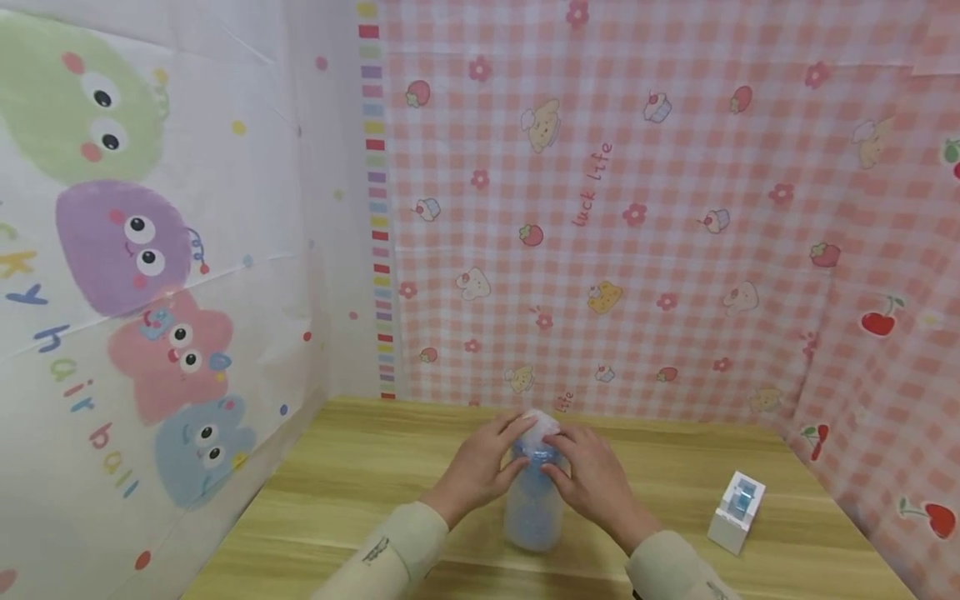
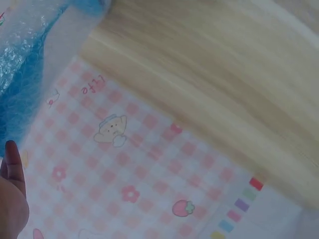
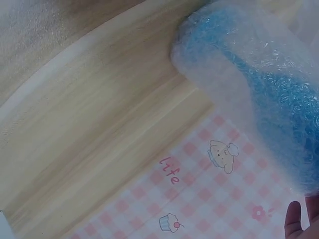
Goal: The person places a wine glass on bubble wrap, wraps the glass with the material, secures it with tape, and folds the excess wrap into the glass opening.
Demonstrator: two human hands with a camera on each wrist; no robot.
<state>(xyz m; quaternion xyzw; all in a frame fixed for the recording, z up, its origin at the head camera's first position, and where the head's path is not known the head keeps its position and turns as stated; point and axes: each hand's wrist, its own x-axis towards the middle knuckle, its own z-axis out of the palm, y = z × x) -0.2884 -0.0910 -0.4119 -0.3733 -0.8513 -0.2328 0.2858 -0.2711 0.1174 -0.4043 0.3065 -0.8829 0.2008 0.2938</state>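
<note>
A tall bundle of clear bubble wrap (image 1: 533,517) with something blue inside stands upright at the middle of the table. My left hand (image 1: 480,458) holds its upper part from the left, thumb near the front and fingers at the top. From the right, my right hand (image 1: 596,471) grips the same upper part, its fingers curved over the top edge. In the left wrist view, part of the bubble wrap (image 2: 20,59) fills the upper left corner above the fingers. The right wrist view shows the bundle's blue, crinkled side above my fingertips (image 3: 293,214).
On the right of the wood-grain table (image 1: 337,483) sits a small white box-shaped holder (image 1: 727,532) with a blue piece in its top. A pink checked cloth (image 1: 675,333) hangs behind the table, and a white cartoon-printed sheet (image 1: 270,208) hangs along the left.
</note>
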